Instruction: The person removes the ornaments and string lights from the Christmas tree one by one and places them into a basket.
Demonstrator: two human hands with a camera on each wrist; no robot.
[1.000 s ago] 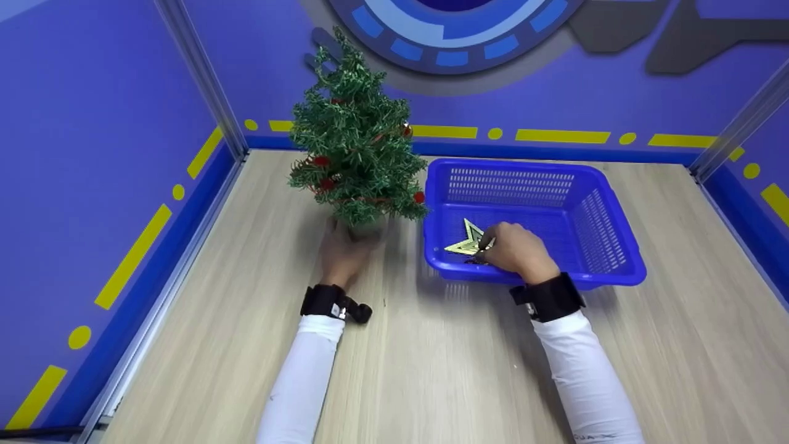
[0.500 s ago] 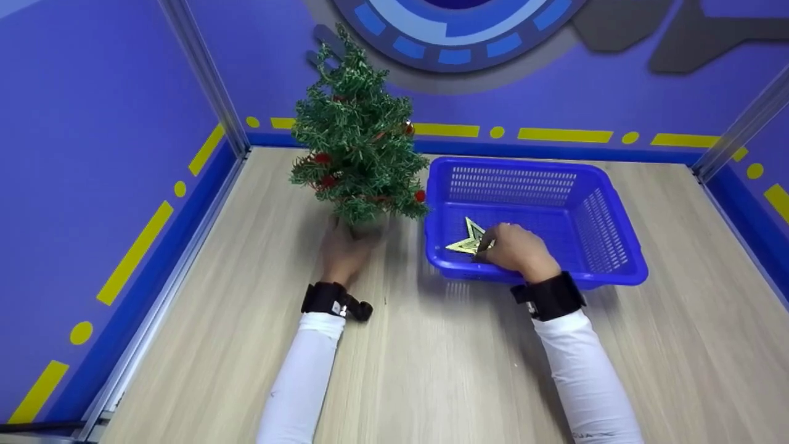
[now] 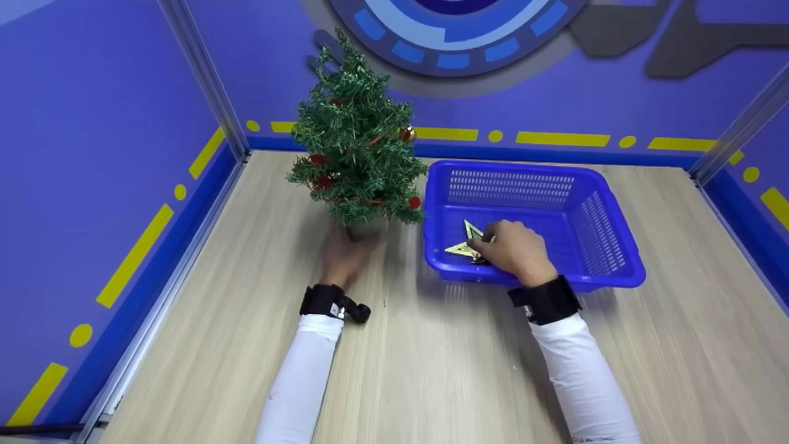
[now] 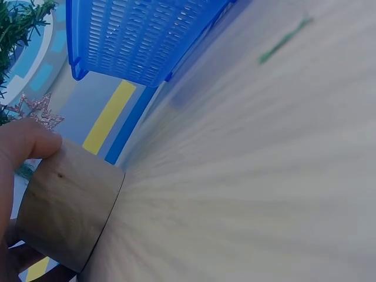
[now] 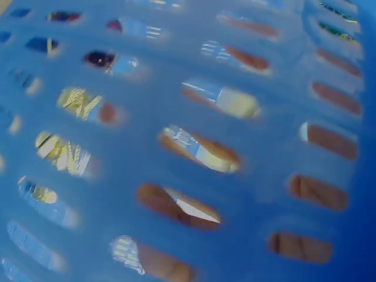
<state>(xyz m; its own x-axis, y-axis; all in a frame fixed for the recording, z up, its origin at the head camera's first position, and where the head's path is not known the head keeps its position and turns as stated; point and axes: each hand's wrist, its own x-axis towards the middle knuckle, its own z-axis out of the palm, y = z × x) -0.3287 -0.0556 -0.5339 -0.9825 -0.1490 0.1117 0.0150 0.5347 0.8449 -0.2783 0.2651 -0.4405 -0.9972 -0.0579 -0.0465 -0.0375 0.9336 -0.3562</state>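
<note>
Two hands appear in my views: the left hand [image 3: 346,253] curls round the tree's [image 3: 360,142] wooden base [image 4: 70,202]; the right hand [image 3: 516,250] bends its fingers at the gold star [image 3: 458,248] inside the blue basket [image 3: 599,231], though whether they pinch it I cannot tell.

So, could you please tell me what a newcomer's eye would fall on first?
Probably the green tree with red ornaments, left of centre, its wooden base gripped by the left hand. Next, the blue basket right of it, with the right hand at a gold star inside.
</note>
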